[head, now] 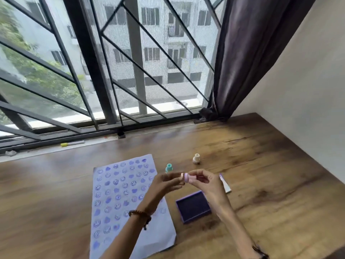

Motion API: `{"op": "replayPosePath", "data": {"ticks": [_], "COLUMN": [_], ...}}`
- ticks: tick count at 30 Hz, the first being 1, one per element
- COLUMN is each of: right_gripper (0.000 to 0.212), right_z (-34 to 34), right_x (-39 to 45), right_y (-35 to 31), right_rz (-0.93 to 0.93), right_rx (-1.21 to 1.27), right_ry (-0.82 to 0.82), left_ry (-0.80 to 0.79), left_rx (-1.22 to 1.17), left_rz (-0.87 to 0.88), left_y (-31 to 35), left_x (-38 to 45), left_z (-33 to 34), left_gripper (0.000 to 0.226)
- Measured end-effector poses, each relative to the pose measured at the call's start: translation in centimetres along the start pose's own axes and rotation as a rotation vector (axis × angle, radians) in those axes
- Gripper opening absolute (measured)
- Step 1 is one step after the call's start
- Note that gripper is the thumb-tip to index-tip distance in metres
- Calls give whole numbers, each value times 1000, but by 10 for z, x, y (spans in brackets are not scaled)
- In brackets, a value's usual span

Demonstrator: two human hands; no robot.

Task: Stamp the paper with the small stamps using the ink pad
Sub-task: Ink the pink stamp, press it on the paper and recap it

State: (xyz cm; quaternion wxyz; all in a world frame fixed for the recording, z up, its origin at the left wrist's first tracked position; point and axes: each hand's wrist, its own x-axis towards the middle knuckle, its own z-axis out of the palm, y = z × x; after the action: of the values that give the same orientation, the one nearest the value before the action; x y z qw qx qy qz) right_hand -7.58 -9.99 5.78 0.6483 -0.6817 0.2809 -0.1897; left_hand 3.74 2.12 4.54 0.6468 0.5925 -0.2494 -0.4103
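A white paper (pixel 112 193) covered with several purple smiley and heart prints lies on the wooden table (pixel 261 165). The open purple ink pad (pixel 193 206) sits just right of it. My right hand (pixel 207 184) pinches a small lilac stamp (pixel 187 177) above the table. My left hand (pixel 164 184) touches the stamp's pale pink end (pixel 182 176) with its fingertips. A teal stamp (pixel 169 168) and a cream stamp (pixel 196 158) stand upright beyond my hands.
The ink pad's lid (pixel 225 184) lies partly hidden behind my right hand. A yellow-capped marker (pixel 71 143) rests on the window sill. A barred window runs along the far edge, a dark curtain (pixel 242 62) hangs at the right, and a wall borders the table's right side.
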Motion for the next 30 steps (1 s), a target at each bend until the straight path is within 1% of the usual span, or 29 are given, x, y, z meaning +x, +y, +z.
{"op": "replayPosePath", "data": {"ticks": [7, 10, 11, 14, 15, 16, 18, 20, 22, 23, 24, 26, 28, 30], "right_gripper": [13, 8, 9, 33, 38, 38, 30, 20, 13, 12, 11, 11, 13, 19], "right_z": [11, 14, 13, 10, 8, 6, 1, -8, -19, -26, -32, -44, -51, -55], "right_x": [7, 8, 8, 10, 11, 12, 14, 18, 24, 29, 34, 47, 59, 69], "right_y": [-9, -12, -12, -10, -8, -5, 3, 11, 16, 18, 20, 23, 26, 30], "right_rz": [-102, -130, -129, -73, -32, 10, 59, 85, 96, 89, 75, 41, 8, 2], "right_rx": [-78, -143, -143, -49, 10, 64, 119, 133, 119, 60, -50, -328, -513, -620], "right_ry": [-35, -31, -26, 0, 11, 18, 17, 35, 106, 159, 218, 312, 366, 389], "left_ry": [9, 19, 19, 46, 72, 98, 142, 186, 228, 230, 215, 148, 60, -18], "left_rx": [-15, -21, -26, -99, -150, -200, -250, -226, -56, 47, 123, 208, 255, 349], "left_rz": [-9, 27, 40, 51, 47, 42, 37, 30, 45, 54, 57, 46, 24, 25], "left_y": [8, 8, 8, 4, 1, -2, -8, -14, -20, -23, -24, -24, -22, -22], "left_x": [1, 2, 2, 6, 8, 11, 18, 26, 37, 44, 50, 64, 74, 83], "left_z": [-14, -16, -15, -3, 3, 9, 22, 34, 43, 47, 52, 63, 73, 84], "left_gripper": [18, 19, 20, 20, 20, 19, 19, 19, 18, 19, 21, 29, 34, 32]}}
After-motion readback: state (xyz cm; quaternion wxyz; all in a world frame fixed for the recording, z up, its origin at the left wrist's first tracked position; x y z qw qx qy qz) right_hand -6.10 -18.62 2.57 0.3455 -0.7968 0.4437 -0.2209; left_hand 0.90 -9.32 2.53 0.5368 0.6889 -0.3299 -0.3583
